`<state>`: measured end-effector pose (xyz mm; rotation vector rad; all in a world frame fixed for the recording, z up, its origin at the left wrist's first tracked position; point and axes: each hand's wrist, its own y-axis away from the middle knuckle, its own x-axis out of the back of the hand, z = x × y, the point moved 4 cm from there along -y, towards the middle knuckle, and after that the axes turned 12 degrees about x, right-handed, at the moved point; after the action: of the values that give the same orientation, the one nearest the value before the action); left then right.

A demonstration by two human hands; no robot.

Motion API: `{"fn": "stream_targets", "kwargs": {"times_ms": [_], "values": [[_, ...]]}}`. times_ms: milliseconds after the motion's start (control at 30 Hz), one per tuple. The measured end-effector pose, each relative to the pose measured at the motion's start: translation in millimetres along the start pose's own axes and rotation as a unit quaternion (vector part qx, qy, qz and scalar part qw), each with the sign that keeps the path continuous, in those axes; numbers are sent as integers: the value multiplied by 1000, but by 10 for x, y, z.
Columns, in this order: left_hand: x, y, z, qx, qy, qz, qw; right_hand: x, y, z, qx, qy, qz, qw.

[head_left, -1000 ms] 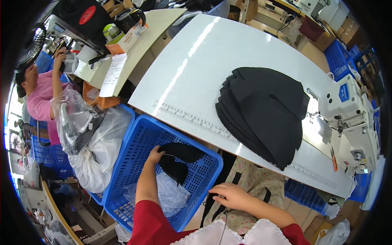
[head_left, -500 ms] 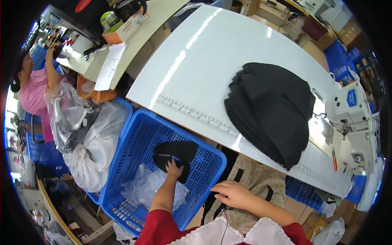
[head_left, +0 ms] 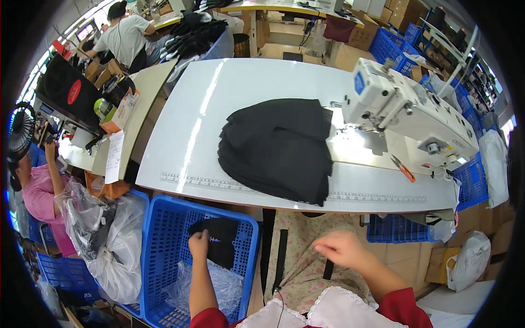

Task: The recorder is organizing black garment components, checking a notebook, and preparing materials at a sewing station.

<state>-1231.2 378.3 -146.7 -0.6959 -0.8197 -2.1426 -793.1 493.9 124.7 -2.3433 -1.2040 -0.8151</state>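
My left hand (head_left: 198, 245) is inside the blue plastic basket (head_left: 250, 262), at the left edge of dark black fabric (head_left: 221, 252). Its fingers are curled in with the thumb up; whether they pinch the cloth is hidden. Narrow gaps show across this fabric, which lies over crumpled clear plastic (head_left: 213, 290). Above the floral cloth on my lap (head_left: 298, 257), my right hand (head_left: 342, 249) hovers with its fingers bent together and nothing visible in them. A fanned stack of black fabric pieces (head_left: 276, 150) rests on the white table, its right side close to the sewing machine's lit needle area.
The white sewing machine (head_left: 407, 109) stands at the table's right, with orange-handled snips (head_left: 403, 168) beside it. A ruler strip (head_left: 377, 198) runs along the near edge. Filled clear bags (head_left: 117, 251) crowd the basket's left. A person in pink (head_left: 44, 188) sits far left.
My view has swung right, bringing the sewing machine fully in. My left hand has gone from spread over the black fabric to curled at its left edge. My right hand's fingers have drawn in.
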Motion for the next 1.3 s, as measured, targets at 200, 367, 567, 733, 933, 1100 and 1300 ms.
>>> {"fn": "stream_targets", "kwargs": {"times_ms": [200,367,567,733,933,1100,1300], "values": [[810,1275,2558,-372,97,148,911,677,-606,-280,121,229,267,928],[324,1538,3439,-490,-60,83,866,311,-1234,114,-18,308,206,929],[638,1672,3041,-357,48,50,932,429,-1279,288,156,245,103,951],[953,1220,2229,-22,254,48,966,629,-1620,301,270,257,-85,924],[517,1313,2530,65,466,-254,845,547,-1748,345,270,319,37,907],[345,990,3418,-4,411,-228,883,582,-1050,-4,253,275,178,910],[-90,547,3903,13,278,-179,944,470,649,424,58,-107,-19,992]]}}
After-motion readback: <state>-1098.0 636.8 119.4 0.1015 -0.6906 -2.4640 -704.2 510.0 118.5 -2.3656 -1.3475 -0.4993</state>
